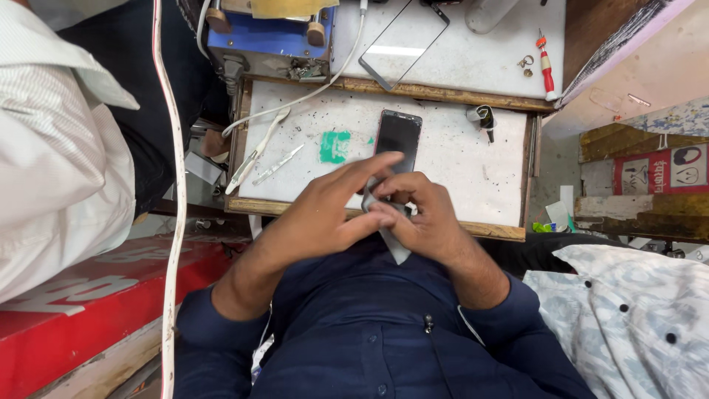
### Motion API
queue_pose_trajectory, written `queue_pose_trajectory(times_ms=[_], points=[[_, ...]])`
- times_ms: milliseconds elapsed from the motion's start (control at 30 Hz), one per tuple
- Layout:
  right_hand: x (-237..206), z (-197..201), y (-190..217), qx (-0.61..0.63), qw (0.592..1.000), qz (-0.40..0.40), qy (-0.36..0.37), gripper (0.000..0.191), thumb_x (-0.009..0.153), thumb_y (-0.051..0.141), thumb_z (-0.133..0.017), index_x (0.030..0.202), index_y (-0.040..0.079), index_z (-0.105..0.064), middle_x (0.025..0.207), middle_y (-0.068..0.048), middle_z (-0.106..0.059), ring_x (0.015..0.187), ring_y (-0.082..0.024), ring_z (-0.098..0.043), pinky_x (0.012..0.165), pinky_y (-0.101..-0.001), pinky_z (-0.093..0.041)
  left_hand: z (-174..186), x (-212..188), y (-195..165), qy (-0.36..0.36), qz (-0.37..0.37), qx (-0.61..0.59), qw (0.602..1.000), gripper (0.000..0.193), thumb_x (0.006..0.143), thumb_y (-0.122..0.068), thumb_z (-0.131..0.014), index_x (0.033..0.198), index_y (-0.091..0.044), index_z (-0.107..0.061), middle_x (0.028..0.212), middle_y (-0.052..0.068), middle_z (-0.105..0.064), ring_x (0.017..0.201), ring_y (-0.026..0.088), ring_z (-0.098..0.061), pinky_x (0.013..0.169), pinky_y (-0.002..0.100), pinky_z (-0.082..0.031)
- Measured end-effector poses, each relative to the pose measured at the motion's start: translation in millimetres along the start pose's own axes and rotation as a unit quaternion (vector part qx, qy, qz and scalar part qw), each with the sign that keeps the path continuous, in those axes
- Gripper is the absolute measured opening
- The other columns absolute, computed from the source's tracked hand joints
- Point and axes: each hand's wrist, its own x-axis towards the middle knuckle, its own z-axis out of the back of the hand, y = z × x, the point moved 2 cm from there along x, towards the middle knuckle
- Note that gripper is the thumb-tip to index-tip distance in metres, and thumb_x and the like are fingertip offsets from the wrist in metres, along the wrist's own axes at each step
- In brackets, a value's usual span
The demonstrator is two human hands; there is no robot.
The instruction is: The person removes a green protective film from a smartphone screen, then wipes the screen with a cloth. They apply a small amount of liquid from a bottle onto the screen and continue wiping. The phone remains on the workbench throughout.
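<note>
Both hands meet just over the bench's [473, 159] near edge. The left hand [325, 218] has its fingers stretched out and pressed together, thumb pinching a small grey wipe [395, 247] that the right hand [421, 222] also grips with curled fingers. Right behind them a dark phone [399, 137] lies flat mid-bench. Toward the left edge: 2 tweezers [258, 151] and a green patch [334, 145]. At the far edge there's a glass panel [402, 44] and a red screwdriver [545, 66]. No containers I can spot.
</note>
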Motion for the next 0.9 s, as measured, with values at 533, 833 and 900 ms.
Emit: queue_pose_trajectory(times_ms=[533,833,900], points=[[134,156,-71,-0.331,0.891,0.073,-0.301,0.048,0.103,0.01,-0.079,0.139,0.006,-0.047,0.132,-0.016,-0.06,0.122,-0.027,-0.065,0.099,-0.0395,-0.056,33,94,63,-0.239,0.039,0.062,0.968,0.027,0.106,-0.025,-0.067,0.092,-0.002,-0.062,0.079,0.008,-0.063,0.074,0.015,-0.059,0.07,0.033,-0.049],[176,183,-98,-0.204,0.953,-0.035,-0.222,0.089,0.093,0.021,-0.087,0.154,0.009,-0.024,0.135,-0.015,-0.066,0.125,-0.027,-0.066,0.11,-0.0396,-0.052,0,212,115,-0.213,0.033,-0.294,0.931,0.02,0.098,-0.018,-0.066,0.103,0.001,-0.071,0.093,0.002,-0.073,0.086,0.01,-0.063,0.079,0.028,-0.053],[166,191,-94,-0.082,0.987,-0.051,-0.13,0.085,0.088,0.018,-0.078,0.152,0.014,-0.021,0.129,-0.014,-0.069,0.121,-0.021,-0.068,0.109,-0.035,-0.053,1,227,124,-0.247,0.034,-0.263,0.932,0.019,0.099,-0.016,-0.065,0.105,0.001,-0.071,0.095,0.007,-0.075,0.087,0.014,-0.066,0.08,0.03,-0.055]])
